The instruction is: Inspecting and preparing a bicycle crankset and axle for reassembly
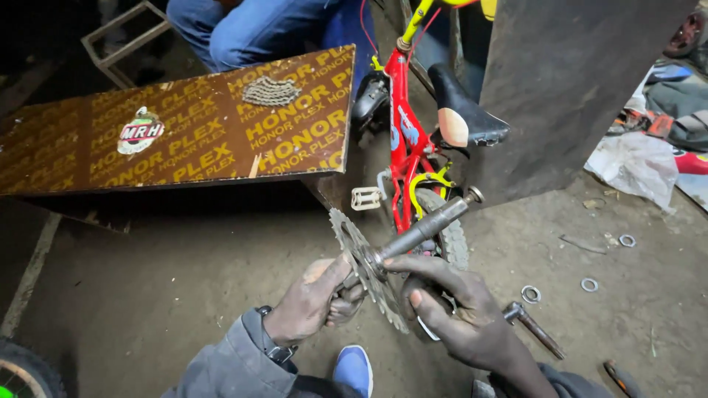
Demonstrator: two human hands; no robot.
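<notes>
the toothed chain wheel (366, 267) with its long metal crank rod (428, 226) sits up in the air between both hands, just above the dirt floor (184, 287). the left hand (318, 301) has its grip curled shut around the part behind the wheel, so the fingers are pressed together on it. the right hand (450, 309) has its grip pinching the wheel near the middle, where the rod comes out, with the fingers bent over the front of the teeth. the rod points up and away from the right grip, and it ends in a small round nut.

just past the tip of the rod stands a small red bike (404, 155) with a black seat (461, 110) and a white pedal (366, 197). below the right grip a rusty hammer (532, 328) lies on the floor. a bit further out from that grip are three metal rings (589, 284). far up from the left grip is a brown board (177, 133) with a loose chain (271, 91) lying on it. behind the board are the blue jeans (251, 29) of another person. near the left sleeve is a blue shoe (353, 368).
</notes>
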